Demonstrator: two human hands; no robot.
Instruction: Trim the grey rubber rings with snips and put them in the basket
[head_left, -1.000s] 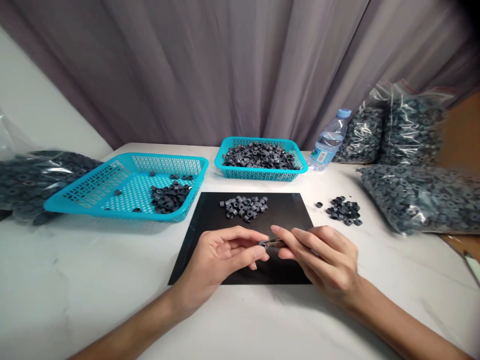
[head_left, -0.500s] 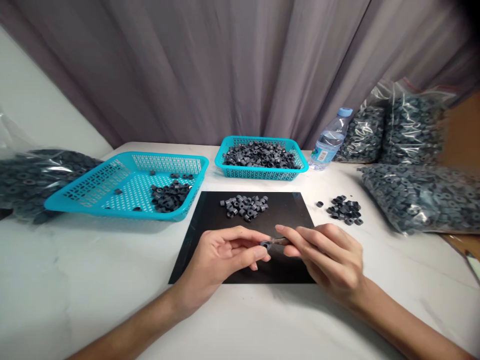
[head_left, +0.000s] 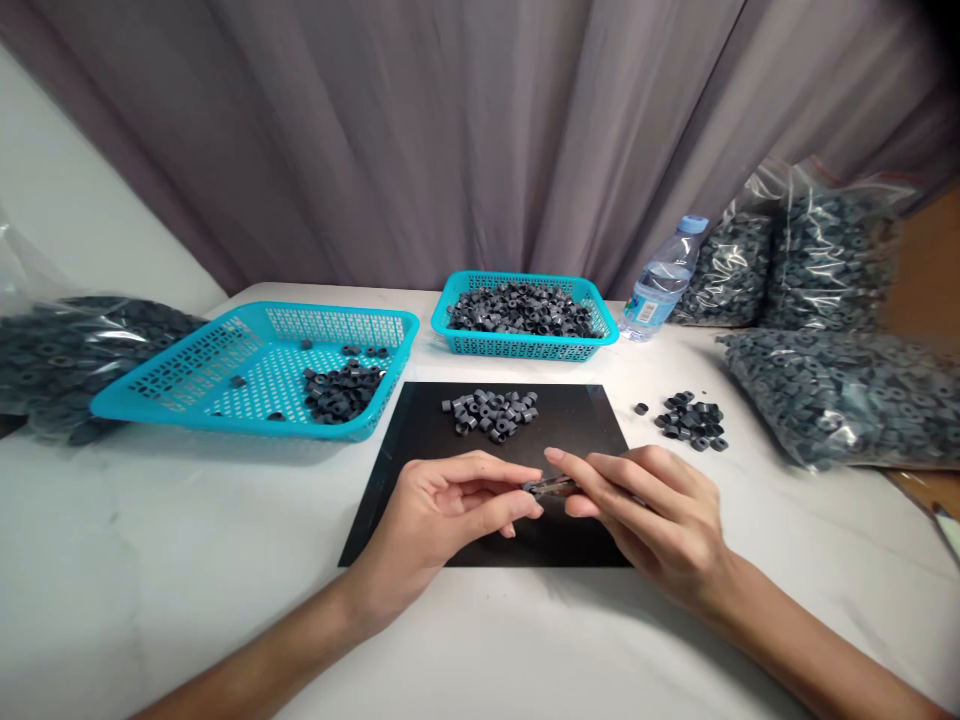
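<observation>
Pinched a small grey ring (head_left: 529, 489) between thumb and forefinger of the left hand (head_left: 427, 520), closed down to the width of the ring, with the remaining fingers curled loosely. Gripped a slim metal tool (head_left: 553, 486) in the right hand (head_left: 660, 510), with fingers bent closely round the body and the tip directed leftward at the ring. Could not tell the exact contact of tip and ring, nor the full shape of the tool under the fingers. Held the ring by its outer edge, presumably to leave one side exposed. Positioned over a black mat (head_left: 405, 430), probably for a plain backdrop.

Heaped a batch of similar rings (head_left: 491, 412) on the far part of the mat, apparently for short reach. Kept a second pile (head_left: 691, 420) on the tabletop (head_left: 225, 540) to the right, likely against mixing. Set a large blue basket (head_left: 225, 428) at left, partly in front of a filled bag (head_left: 97, 350), and a smaller blue basket (head_left: 525, 348) beyond the mat. Stood a water bottle (head_left: 654, 290) partly in front of an upright bag (head_left: 739, 265). Laid a flat bag (head_left: 855, 400) beyond the second pile, bounding the right side.
</observation>
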